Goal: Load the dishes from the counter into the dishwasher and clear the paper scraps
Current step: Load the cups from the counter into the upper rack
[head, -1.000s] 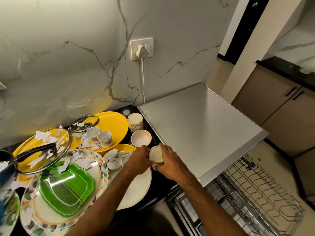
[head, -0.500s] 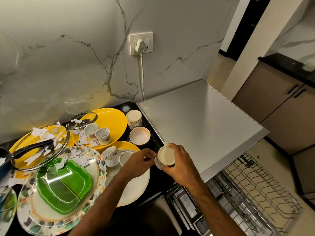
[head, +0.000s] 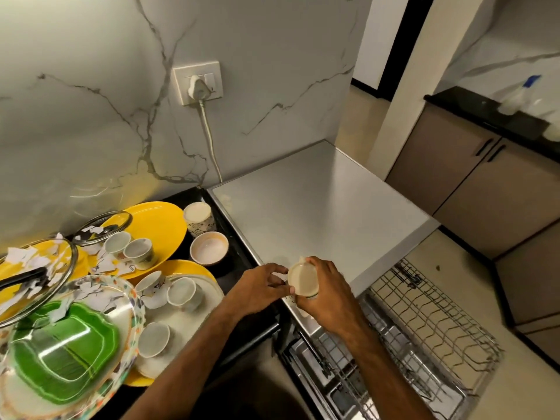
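Right hand (head: 325,298) clamps curled fingers round a cream cup (head: 303,281) near the dishwasher rack (head: 430,322); left hand (head: 257,291), fingers bent, meets its rim, grip unclear.

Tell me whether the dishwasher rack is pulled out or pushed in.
Pulled out: the wire rack sticks forward past the front edge of the steel top, over the floor.

Wall (head: 91,116): marble-look slab, glossy, grey veins. Dishwasher top (head: 318,213): brushed metal, smooth, satin sheen. Rack (head: 430,322): bare wire metal, shiny. Counter (head: 236,263): black, polished. Plates (head: 163,225): yellow, smooth, glossy. Lids (head: 103,224): clear glass w/ metal rims. Scraps (head: 21,259): white paper, matt, torn edges. Cups (head: 138,253): glazed, ceramic look. Held cup (head: 303,281): cream inside, smooth. Cabinets (head: 485,192): matt, smooth fronts.
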`<state>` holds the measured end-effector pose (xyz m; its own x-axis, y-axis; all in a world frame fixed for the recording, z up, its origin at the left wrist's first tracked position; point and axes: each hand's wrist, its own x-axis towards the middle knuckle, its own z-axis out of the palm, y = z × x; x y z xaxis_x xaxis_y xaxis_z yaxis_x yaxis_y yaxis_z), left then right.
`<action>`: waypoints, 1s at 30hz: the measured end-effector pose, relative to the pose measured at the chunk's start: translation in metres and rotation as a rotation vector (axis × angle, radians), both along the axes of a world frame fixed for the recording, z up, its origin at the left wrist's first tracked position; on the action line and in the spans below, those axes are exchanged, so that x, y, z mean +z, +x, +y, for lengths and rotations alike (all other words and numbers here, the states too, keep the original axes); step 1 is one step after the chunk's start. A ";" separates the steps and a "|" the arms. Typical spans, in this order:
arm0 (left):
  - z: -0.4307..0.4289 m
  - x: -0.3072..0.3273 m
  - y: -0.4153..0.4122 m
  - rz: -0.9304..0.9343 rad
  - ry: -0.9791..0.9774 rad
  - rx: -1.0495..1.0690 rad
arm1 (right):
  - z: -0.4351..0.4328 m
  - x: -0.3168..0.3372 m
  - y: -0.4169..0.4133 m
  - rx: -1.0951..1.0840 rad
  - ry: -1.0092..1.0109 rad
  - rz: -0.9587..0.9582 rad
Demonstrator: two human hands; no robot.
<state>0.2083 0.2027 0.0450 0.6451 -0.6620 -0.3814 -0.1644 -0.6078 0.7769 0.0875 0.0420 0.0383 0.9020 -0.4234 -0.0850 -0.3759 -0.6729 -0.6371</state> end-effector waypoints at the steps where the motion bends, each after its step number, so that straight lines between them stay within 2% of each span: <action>1: -0.011 0.001 -0.006 0.008 0.005 -0.020 | -0.010 0.001 -0.008 -0.005 -0.004 0.009; 10: -0.090 -0.009 -0.062 0.080 0.071 -0.147 | -0.079 -0.004 -0.084 -0.083 -0.008 0.043; 14: -0.109 -0.030 -0.083 -0.066 0.263 -0.215 | -0.097 -0.016 -0.111 -0.091 0.027 0.086; 18: -0.115 -0.049 -0.110 -0.311 0.502 -0.310 | -0.112 -0.035 -0.131 -0.067 0.020 0.105; 22: -0.114 -0.062 -0.119 -0.418 0.673 -0.256 | -0.119 -0.056 -0.141 0.000 0.012 0.153; 27: -0.124 -0.075 -0.112 -0.508 0.738 -0.263 | -0.121 -0.086 -0.143 0.086 -0.033 0.217; 30: -0.126 -0.076 -0.102 -0.493 0.749 -0.274 | -0.118 -0.106 -0.139 0.122 -0.049 0.247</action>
<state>0.1061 0.0767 -0.0307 0.7056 -0.5069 -0.4952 -0.5820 -0.8132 0.0031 -0.0518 -0.0757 -0.0681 0.9011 -0.3222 -0.2903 -0.4300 -0.7506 -0.5017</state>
